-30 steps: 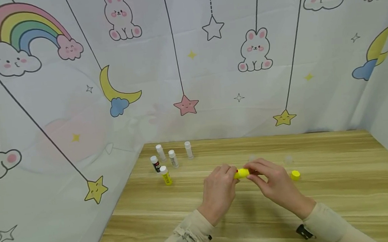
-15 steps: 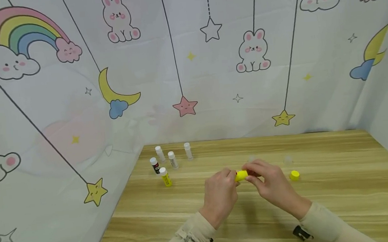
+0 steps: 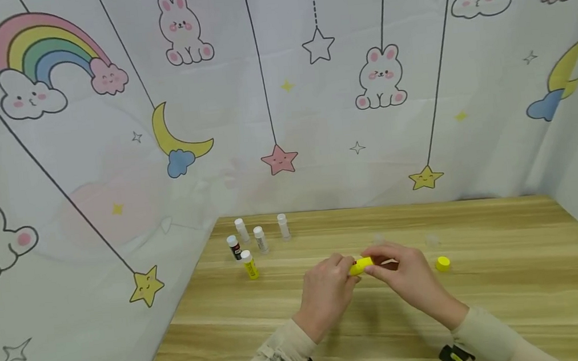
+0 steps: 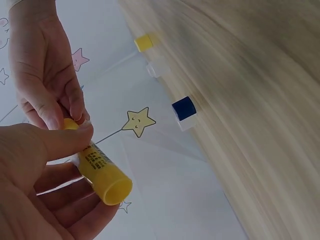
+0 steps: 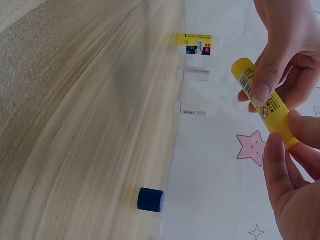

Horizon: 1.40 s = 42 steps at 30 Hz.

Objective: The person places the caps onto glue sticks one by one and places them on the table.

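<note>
Both hands hold one yellow glue stick (image 3: 362,266) above the table. My left hand (image 3: 327,292) grips its body, thumb along the printed label in the right wrist view. With thumb and fingertips, my right hand (image 3: 405,270) pinches the other end, where the left wrist view shows a yellow rim (image 4: 70,123) between the fingers. The base of the tube points toward the camera in that view. Close by on the table stands a dark blue cap (image 5: 151,200), hidden behind the hands in the head view.
On the left stand several capped glue sticks: a yellow one (image 3: 250,265), a black-labelled one (image 3: 234,247) and white ones (image 3: 260,240). A yellow cap (image 3: 443,264) lies right of my right hand, with translucent caps (image 3: 432,240) behind. A patterned curtain (image 3: 325,120) borders the table.
Both hands stay around the glue stick in nearly the same place. The right fingers and thumb have shifted slightly at its end, and the stick's tilt differs a little.
</note>
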Motion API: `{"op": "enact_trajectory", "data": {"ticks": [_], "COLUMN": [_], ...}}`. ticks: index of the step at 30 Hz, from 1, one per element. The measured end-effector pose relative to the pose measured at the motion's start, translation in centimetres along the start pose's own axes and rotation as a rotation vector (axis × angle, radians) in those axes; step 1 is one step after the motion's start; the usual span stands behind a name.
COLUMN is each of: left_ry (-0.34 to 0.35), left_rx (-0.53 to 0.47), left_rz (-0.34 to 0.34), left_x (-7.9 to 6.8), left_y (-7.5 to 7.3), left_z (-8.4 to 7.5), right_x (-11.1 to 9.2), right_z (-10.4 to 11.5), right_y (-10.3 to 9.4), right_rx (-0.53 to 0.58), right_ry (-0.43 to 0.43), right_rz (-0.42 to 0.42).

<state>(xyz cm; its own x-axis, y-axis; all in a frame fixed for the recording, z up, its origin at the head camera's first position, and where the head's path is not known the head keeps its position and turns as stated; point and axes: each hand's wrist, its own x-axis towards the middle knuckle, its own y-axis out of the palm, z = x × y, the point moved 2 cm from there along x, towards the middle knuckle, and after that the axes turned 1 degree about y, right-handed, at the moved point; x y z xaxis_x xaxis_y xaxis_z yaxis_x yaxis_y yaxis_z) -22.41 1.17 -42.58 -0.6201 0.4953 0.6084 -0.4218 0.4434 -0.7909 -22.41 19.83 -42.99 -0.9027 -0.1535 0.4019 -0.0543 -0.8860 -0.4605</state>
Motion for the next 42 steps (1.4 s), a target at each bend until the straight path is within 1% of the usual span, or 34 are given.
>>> {"op": "enact_trajectory", "data": {"ticks": [5, 7, 9, 14, 19, 25, 29, 32, 36, 38, 42], "left_ry": [-0.043, -0.068, -0.090, -0.138, -0.157, -0.198, -0.223, -0.236, -0.244, -0.257, -0.302], "left_rx": [-0.067, -0.071, -0.064, -0.052, -0.042, -0.025, -0.011, -0.003, 0.015, 0.026, 0.046], "left_rz": [0.048, 0.055, 0.046, -0.014, -0.087, -0.146, -0.172, -0.202, -0.276, -0.302, -0.315], "left_x": [-0.1, -0.1, -0.2, -0.1, -0.1, -0.2, -0.3, -0.5, -1.0, -1.3, -1.8], "left_y": [-0.1, -0.1, -0.2, -0.5, -0.8, -1.0, -1.0, -1.1, -1.6, -1.8, -1.9], "left_z": [0.3, 0.6, 0.9, 1.6, 2.3, 3.5, 4.8, 6.0, 7.7, 8.4, 9.7], "right_x": [-0.1, -0.2, -0.2, -0.1, -0.2, -0.4, -0.6, -0.7, -1.0, -1.2, -1.4], "right_z": [-0.1, -0.1, -0.1, -0.3, -0.6, -1.0, -1.1, -1.3, -1.8, -2.0, -2.3], "right_y": [-0.6, -0.8, -1.0, -1.8, -2.5, -3.1, -3.5, -3.9, -4.4, -4.7, -5.5], "right_rx": [-0.044, -0.056, -0.068, -0.091, -0.129, -0.187, -0.238, -0.253, -0.267, -0.279, -0.314], "right_ry": [0.000, -0.001, -0.004, 0.006, 0.030, 0.039, 0.023, 0.016, 0.029, 0.033, 0.028], "right_rz": [-0.015, -0.010, -0.005, -0.005, 0.011, 0.033, 0.034, 0.046, 0.065, 0.071, 0.072]}}
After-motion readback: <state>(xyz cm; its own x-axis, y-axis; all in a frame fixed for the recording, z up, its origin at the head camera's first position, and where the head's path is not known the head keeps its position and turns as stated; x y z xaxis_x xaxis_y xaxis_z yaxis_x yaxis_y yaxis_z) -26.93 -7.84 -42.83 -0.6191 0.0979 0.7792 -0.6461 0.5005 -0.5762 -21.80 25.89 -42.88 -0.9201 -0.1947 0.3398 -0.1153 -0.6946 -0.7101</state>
